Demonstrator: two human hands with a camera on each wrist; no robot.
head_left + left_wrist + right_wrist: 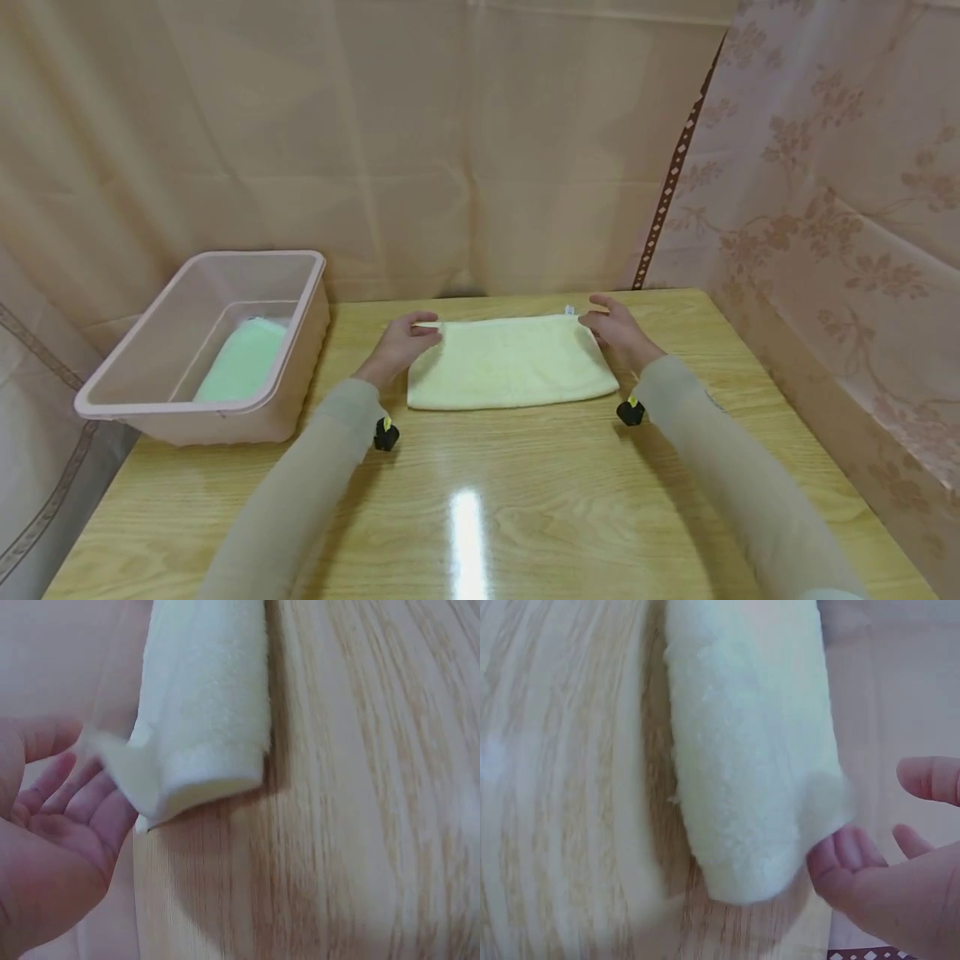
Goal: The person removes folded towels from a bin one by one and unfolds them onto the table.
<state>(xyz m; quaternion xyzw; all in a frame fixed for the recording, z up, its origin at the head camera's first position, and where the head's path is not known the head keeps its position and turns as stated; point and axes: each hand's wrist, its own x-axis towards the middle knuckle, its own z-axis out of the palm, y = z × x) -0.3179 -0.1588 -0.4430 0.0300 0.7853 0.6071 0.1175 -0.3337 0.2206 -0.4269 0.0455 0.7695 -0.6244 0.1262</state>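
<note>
A pale yellow towel [510, 362], folded into a rectangle, lies on the wooden table with a small white label [570, 310] at its far edge. At its far left corner is my left hand [401, 346]. The left wrist view shows that corner [131, 769] raised and blurred beside the fingers, with the thumb apart from it. My right hand [618, 333] is at the far right corner. In the right wrist view, its fingertips [847, 851] touch the towel's lifted corner, while the thumb stands away from the cloth.
A pale pink plastic basin [300, 400] stands at the table's left side, holding a folded light green cloth [243, 358]. Beige curtains [465, 150] hang behind the table [540, 483], and a pink floral curtain [840, 208] borders its right side.
</note>
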